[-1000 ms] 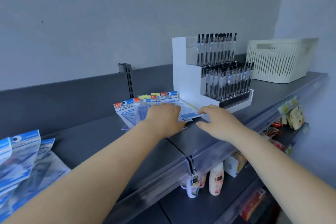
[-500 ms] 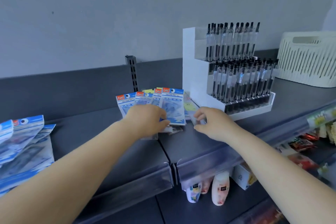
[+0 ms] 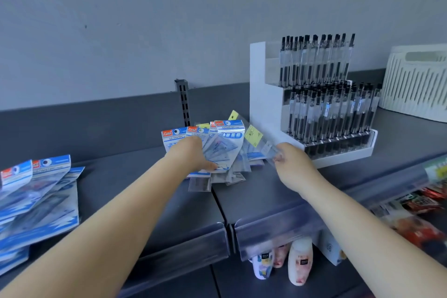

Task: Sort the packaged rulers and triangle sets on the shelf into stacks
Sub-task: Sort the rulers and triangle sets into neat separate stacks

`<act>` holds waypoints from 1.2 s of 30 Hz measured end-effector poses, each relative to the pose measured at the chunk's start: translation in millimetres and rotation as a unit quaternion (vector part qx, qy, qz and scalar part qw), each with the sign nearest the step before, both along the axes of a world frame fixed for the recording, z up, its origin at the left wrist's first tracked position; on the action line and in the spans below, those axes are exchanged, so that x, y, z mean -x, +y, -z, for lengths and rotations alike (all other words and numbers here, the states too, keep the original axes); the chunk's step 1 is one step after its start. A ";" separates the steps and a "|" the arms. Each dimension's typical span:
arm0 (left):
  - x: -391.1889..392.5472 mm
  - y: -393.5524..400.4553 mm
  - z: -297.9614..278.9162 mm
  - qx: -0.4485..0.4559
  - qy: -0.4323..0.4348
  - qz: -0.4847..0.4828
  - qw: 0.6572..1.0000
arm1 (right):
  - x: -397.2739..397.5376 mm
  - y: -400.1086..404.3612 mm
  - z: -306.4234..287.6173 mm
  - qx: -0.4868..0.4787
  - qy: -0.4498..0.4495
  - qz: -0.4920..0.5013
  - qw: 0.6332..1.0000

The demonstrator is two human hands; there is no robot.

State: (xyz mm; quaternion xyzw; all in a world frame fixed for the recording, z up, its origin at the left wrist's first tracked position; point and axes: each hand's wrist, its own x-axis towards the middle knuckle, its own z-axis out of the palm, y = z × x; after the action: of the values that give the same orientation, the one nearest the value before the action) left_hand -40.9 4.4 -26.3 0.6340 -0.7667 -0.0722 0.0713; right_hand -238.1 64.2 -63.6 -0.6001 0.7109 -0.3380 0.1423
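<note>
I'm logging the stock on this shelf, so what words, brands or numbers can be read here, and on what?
"GEOMETRIC": blue header of the packet under the left hand, and again, fainter, on the packet beside it.
Red logo patches on those headers: too blurred to read.
Yellow tag on the clear pack pinched by the right hand: marks unreadable.
Packets at far left: blurred.
Bottles on the shelf below: labels too small.

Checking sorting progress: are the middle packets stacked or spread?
Spread: the blue-header packets fan out under the left hand, headers side by side.
</note>
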 end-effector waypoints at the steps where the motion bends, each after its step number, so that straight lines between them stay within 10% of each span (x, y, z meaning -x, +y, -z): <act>1: -0.5 -1.4 -0.7 -0.013 0.010 -0.007 1.000 | 0.5 0.5 0.4 0.015 -0.010 0.003 1.000; 15: -28.9 0.4 -6.7 0.012 0.337 -0.069 0.939 | -34.6 1.1 -15.7 0.074 -0.474 -0.075 0.874; 23: -104.6 47.8 -22.0 0.088 0.532 -0.080 0.838 | -118.0 9.2 -34.0 0.040 -0.489 -0.190 0.851; 36: -295.7 128.5 -28.8 0.115 0.528 -0.142 0.829 | -302.6 44.8 -46.7 0.007 -0.471 -0.315 0.824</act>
State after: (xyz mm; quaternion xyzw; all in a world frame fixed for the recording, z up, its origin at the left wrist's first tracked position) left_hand 254.8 132.8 2.4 0.5881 -0.5166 -0.2968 0.5469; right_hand 64.5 109.0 -16.9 -0.5600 0.3273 -0.5212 0.5547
